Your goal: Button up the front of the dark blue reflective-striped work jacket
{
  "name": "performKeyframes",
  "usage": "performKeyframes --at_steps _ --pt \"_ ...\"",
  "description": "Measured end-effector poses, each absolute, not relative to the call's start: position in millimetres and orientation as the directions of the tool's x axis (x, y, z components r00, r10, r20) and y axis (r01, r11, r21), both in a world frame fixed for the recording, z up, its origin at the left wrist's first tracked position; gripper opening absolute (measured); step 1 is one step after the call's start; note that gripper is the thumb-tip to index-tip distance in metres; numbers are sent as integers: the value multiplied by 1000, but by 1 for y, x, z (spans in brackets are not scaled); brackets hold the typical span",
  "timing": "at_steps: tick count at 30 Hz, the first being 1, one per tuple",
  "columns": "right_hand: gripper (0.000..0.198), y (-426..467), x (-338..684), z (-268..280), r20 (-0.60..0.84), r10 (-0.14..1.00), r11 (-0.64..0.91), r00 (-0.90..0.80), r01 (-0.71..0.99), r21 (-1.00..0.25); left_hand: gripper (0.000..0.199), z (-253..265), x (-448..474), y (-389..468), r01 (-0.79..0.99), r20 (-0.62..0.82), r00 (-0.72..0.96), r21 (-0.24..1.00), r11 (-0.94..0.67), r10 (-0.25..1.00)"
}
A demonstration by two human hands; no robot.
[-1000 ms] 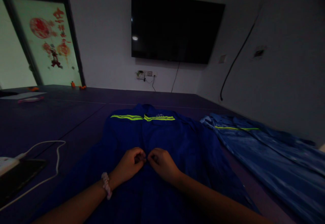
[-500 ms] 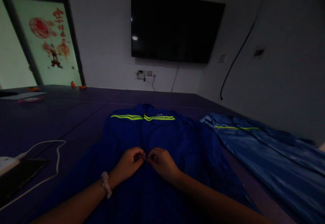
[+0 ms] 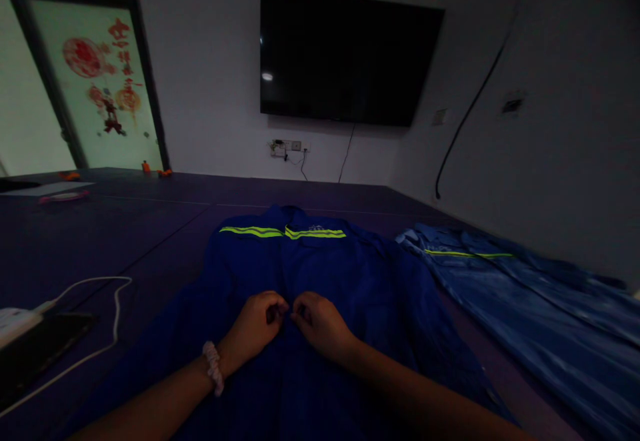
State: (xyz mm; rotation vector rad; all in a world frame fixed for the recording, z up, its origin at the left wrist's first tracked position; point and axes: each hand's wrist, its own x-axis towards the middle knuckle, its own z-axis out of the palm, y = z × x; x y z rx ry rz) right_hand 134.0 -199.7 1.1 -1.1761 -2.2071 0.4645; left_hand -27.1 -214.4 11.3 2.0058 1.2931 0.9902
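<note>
Blue jacket (image 3: pixel 320 274) is lying flat on the dark desk (image 3: pixel 125 227), at 12 o'clock from the person. Left hand (image 3: pixel 255 324) and right hand (image 3: pixel 317 321) are pinching its front edges together.

The scene is dimly lit and underexposed, and most of the dark table (image 3: pixel 150 227) is rendered in a purple-tinged murk. The brightest area is the glazed door (image 3: pixel 90 94) to the left of the television (image 3: pixel 345 54), through which pale green daylight is admitted. A small glare spot is reflected on the television's left part. The reflective stripes (image 3: pixel 283 232) below the television are picked out brightly against the dark blue jacket (image 3: pixel 350 281). Strong wide-angle distortion is seen at the edges, where the wall right of the television is bent and stretched. Fine detail is lost to noise and softness around both hands
</note>
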Motion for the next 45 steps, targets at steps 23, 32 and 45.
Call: performKeyframes --at_steps 23,32,45 --pt "7 -201 133 4 324 842 536 -432 596 -598 18 12 -27 -216 575 273 271 723 -383 923" --pt "11 -203 133 5 347 827 555 -443 543 -630 15 13 -27 -216 554 288 253 740 -383 923" --pt "10 -200 131 1 318 855 504 -410 514 -694 14 15 -26 -217 561 294 247 733 -384 923"
